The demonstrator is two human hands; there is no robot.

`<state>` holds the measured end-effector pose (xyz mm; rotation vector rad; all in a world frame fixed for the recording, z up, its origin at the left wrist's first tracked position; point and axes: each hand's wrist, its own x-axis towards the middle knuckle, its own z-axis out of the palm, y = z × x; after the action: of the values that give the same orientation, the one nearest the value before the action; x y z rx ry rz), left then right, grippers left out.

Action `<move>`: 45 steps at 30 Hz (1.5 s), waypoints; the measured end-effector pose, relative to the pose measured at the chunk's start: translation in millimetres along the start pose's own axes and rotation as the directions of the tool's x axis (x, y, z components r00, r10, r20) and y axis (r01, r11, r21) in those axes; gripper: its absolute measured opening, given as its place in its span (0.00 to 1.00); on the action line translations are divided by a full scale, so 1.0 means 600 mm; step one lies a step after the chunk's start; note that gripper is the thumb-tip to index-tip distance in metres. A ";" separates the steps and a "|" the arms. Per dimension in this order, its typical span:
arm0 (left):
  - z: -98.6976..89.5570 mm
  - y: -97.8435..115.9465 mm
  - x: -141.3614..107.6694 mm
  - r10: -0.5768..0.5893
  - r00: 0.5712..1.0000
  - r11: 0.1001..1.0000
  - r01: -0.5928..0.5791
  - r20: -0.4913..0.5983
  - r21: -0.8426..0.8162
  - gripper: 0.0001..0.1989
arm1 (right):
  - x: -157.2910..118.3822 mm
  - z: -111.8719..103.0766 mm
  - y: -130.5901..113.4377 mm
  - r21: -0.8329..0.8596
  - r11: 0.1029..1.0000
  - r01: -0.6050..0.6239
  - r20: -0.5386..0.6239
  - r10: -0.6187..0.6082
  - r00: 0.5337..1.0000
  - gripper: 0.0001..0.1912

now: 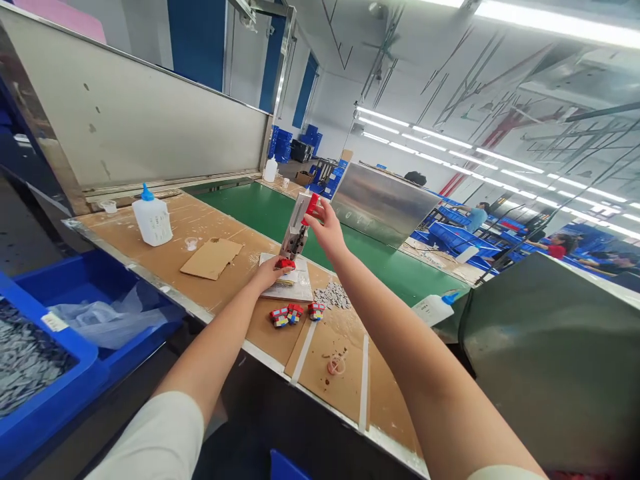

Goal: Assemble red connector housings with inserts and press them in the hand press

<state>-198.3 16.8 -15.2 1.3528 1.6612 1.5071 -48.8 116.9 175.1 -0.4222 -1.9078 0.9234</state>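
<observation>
The small red piece (286, 265) that we work on sits at the foot of an upright metal press (298, 225), above a pale, smudged base plate (303, 288). Its top shows bright red; our left hand (270, 275) hides the rest, its fingers grasping the piece from the side. Our right hand (329, 229) is raised, its fingers closed on the press's glossy red handle (311, 204).

Three chunky, vehicle-like blocks (316, 311) lie just in front of the plate, red with patches of blue and yellow, two of them touching. Beside them we see a loose heap of flat grey chips (333, 295). The brown, board-like surface (165, 263) bears pale streaks, and a torn-edged cardboard piece (213, 259) lies flat to the left. Behind runs a smooth green belt (240, 205).

A translucent bottle (154, 221) with a pointed blue cap stands near a small clear cup (191, 244); we cannot tell what either contains. Nearer us, a clear round dish (337, 365) looks reddish inside, dark crumbs scattered around it. At our left, one blue plastic bin (85, 370) is filled with grey flat pieces (30, 353), and its neighbour holds crumpled translucent sheeting (113, 319).
</observation>
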 end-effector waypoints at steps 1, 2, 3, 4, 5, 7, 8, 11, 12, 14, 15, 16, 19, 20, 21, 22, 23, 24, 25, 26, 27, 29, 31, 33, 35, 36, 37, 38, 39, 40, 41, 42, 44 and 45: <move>0.000 -0.003 0.001 0.003 1.000 1.000 -0.003 0.009 0.005 0.27 | 0.005 0.005 -0.012 0.007 1.000 0.027 0.039 -0.027 0.999 0.38; 0.000 -0.006 0.002 0.007 1.000 1.000 -0.007 0.016 0.008 0.27 | 0.000 0.008 -0.023 -0.011 0.998 0.063 0.066 -0.063 0.996 0.33; 0.001 -0.008 0.002 0.010 1.000 1.000 -0.010 0.020 0.008 0.28 | -0.014 0.007 -0.032 -0.058 0.992 0.114 0.080 -0.109 0.991 0.28; 0.001 -0.011 0.002 0.013 1.000 1.000 -0.013 0.021 0.006 0.28 | -0.035 0.005 -0.038 -0.126 0.976 0.177 0.086 -0.167 0.982 0.23; 0.001 -0.012 0.002 0.016 1.000 1.000 -0.016 0.023 0.001 0.28 | -0.062 0.000 -0.042 -0.199 0.946 0.255 0.103 -0.239 0.966 0.19; 0.002 -0.013 0.000 0.026 0.999 1.000 -0.026 0.028 -0.016 0.28 | -0.119 -0.011 -0.040 -0.303 0.859 0.413 0.188 -0.372 0.909 0.14; 0.003 -0.012 -0.002 0.034 0.999 0.999 -0.033 0.029 -0.025 0.28 | -0.144 -0.016 -0.034 -0.325 0.819 0.474 0.245 -0.411 0.878 0.12; 0.005 -0.008 -0.006 0.052 0.998 0.998 -0.050 0.027 -0.043 0.26 | -0.198 -0.022 -0.004 -0.371 0.738 0.563 0.348 -0.452 0.821 0.10; 0.005 -0.006 -0.008 0.054 0.998 0.998 -0.052 0.025 -0.043 0.25 | -0.208 -0.021 0.007 -0.382 0.724 0.574 0.360 -0.456 0.814 0.11; 0.006 -0.004 -0.009 0.054 0.998 0.998 -0.053 0.022 -0.035 0.24 | -0.219 -0.018 0.028 -0.385 0.711 0.589 0.371 -0.465 0.804 0.12; 0.006 -0.003 -0.009 0.053 0.998 0.998 -0.052 0.022 -0.029 0.24 | -0.223 -0.016 0.036 -0.379 0.708 0.596 0.375 -0.471 0.798 0.13; 0.007 -0.003 -0.009 0.051 0.998 0.998 -0.050 0.023 -0.023 0.24 | -0.225 -0.015 0.042 -0.374 0.705 0.603 0.377 -0.479 0.793 0.15; 0.007 -0.001 -0.009 0.038 0.999 0.999 -0.038 0.023 -0.002 0.23 | -0.231 -0.015 0.053 -0.371 0.693 0.618 0.359 -0.506 0.784 0.18; 0.007 0.000 -0.009 0.034 0.999 0.999 -0.034 0.022 0.005 0.23 | -0.232 -0.016 0.053 -0.370 0.692 0.620 0.351 -0.514 0.783 0.18; 0.006 0.001 -0.010 0.034 0.999 0.999 -0.034 0.022 0.012 0.23 | -0.231 -0.016 0.053 -0.365 0.692 0.623 0.344 -0.522 0.781 0.18; 0.006 0.003 -0.010 0.039 0.999 0.999 -0.039 0.021 0.017 0.23 | -0.230 -0.016 0.051 -0.356 0.693 0.626 0.338 -0.529 0.778 0.18; 0.005 0.005 -0.011 0.047 0.999 0.999 -0.048 0.021 0.023 0.22 | -0.228 -0.017 0.049 -0.345 0.695 0.630 0.335 -0.536 0.775 0.18; 0.004 0.007 -0.012 0.056 0.998 0.998 -0.057 0.021 0.031 0.22 | -0.224 -0.017 0.045 -0.334 0.697 0.634 0.332 -0.543 0.771 0.19; 0.004 0.010 -0.013 0.063 0.998 0.997 -0.064 0.023 0.041 0.23 | -0.221 -0.017 0.041 -0.325 0.697 0.640 0.328 -0.552 0.767 0.19; 0.003 0.012 -0.015 0.066 0.997 0.996 -0.067 0.027 0.053 0.23 | -0.217 -0.017 0.036 -0.316 0.695 0.646 0.326 -0.560 0.762 0.20; 0.003 0.014 -0.016 0.066 0.997 0.996 -0.068 0.031 0.062 0.24 | -0.213 -0.018 0.032 -0.308 0.694 0.651 0.323 -0.568 0.757 0.20; 0.002 0.017 -0.018 0.065 0.997 0.995 -0.067 0.040 0.067 0.24 | -0.208 -0.019 0.027 -0.302 0.695 0.652 0.312 -0.574 0.757 0.21; 0.001 0.019 -0.019 0.071 0.997 0.995 -0.074 0.042 0.070 0.23 | -0.209 -0.021 0.030 -0.318 0.698 0.642 0.312 -0.562 0.766 0.21; 0.002 0.020 -0.019 0.074 0.996 0.994 -0.077 0.040 0.078 0.22 | -0.214 -0.023 0.040 -0.344 0.681 0.646 0.340 -0.551 0.762 0.20; 0.003 0.019 -0.018 0.059 0.998 0.995 -0.062 0.039 0.076 0.22 | -0.221 -0.027 0.053 -0.366 0.647 0.669 0.365 -0.562 0.742 0.18; 0.004 0.018 -0.018 0.047 0.998 0.996 -0.050 0.038 0.067 0.22 | -0.224 -0.028 0.060 -0.373 0.630 0.681 0.367 -0.573 0.732 0.17; 0.004 0.017 -0.017 0.037 0.999 0.998 -0.039 0.037 0.056 0.22 | -0.227 -0.030 0.065 -0.379 0.619 0.688 0.364 -0.584 0.726 0.17; 0.005 0.016 -0.016 0.028 0.999 0.998 -0.029 0.036 0.046 0.22 | -0.228 -0.031 0.068 -0.383 0.616 0.689 0.357 -0.589 0.725 0.16; 0.006 0.015 -0.016 0.022 0.999 0.999 -0.023 0.033 0.039 0.22 | -0.228 -0.032 0.069 -0.386 0.621 0.683 0.350 -0.586 0.731 0.16; 0.006 0.014 -0.015 0.021 0.999 0.999 -0.022 0.031 0.029 0.22 | -0.227 -0.033 0.068 -0.389 0.633 0.670 0.342 -0.576 0.743 0.15; 0.006 0.014 -0.015 0.025 0.999 0.999 -0.026 0.031 0.018 0.21 | -0.225 -0.033 0.065 -0.394 0.650 0.650 0.330 -0.559 0.760 0.15; 0.005 0.014 -0.016 0.034 0.999 0.999 -0.034 0.033 0.008 0.22 | -0.223 -0.033 0.062 -0.402 0.669 0.625 0.319 -0.537 0.780 0.15; 0.004 0.015 -0.017 0.052 0.998 0.999 -0.052 0.036 0.005 0.23 | -0.221 -0.032 0.056 -0.414 0.696 0.586 0.319 -0.492 0.810 0.15; 0.003 0.015 -0.017 0.056 0.998 0.998 -0.057 0.033 0.012 0.23 | -0.220 -0.031 0.055 -0.416 0.702 0.578 0.333 -0.474 0.815 0.15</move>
<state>-189.7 7.3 -9.6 1.4348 1.6274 1.5006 30.1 64.1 75.4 -0.0460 -2.2805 0.0666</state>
